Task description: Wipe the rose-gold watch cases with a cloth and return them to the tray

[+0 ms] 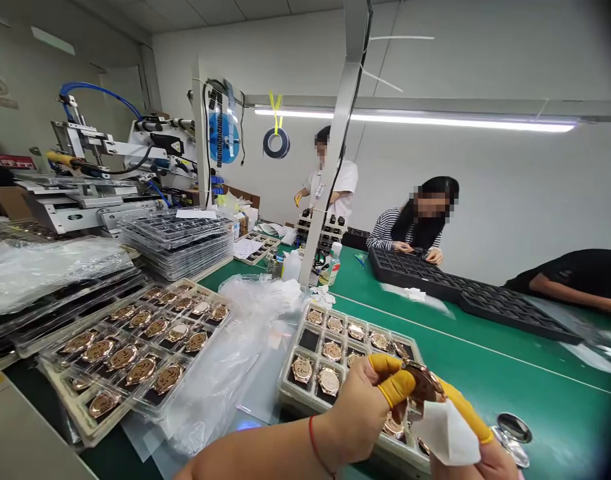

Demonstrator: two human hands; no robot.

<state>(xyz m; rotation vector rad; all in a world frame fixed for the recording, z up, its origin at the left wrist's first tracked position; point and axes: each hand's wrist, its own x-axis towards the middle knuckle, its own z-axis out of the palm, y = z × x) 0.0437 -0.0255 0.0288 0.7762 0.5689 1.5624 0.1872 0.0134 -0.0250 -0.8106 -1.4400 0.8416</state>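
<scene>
My left hand [361, 403], with yellow finger cots on thumb and forefinger, pinches a rose-gold watch case [424, 381] by its edge. In my right hand [492, 457], a folded white cloth or tissue [448, 433] is gripped close against the lower side of the watch case; a yellow cot covers a finger. Exactly where the cloth meets the case is hidden. Beneath both hands lies a compartment tray [291, 395] holding several rose-gold watch cases [332, 351], backs up. One compartment [310, 340] at its left side holds no case.
More watch cases fill a clear-lidded tray [150, 393] at left, beside crumpled plastic film [225, 373]. Stacked clear trays [180, 243] stand behind. A metal post [330, 160] rises near a bottle [334, 263]. Round shiny metal parts [514, 428] lie right. Co-workers sit beyond black trays [415, 273].
</scene>
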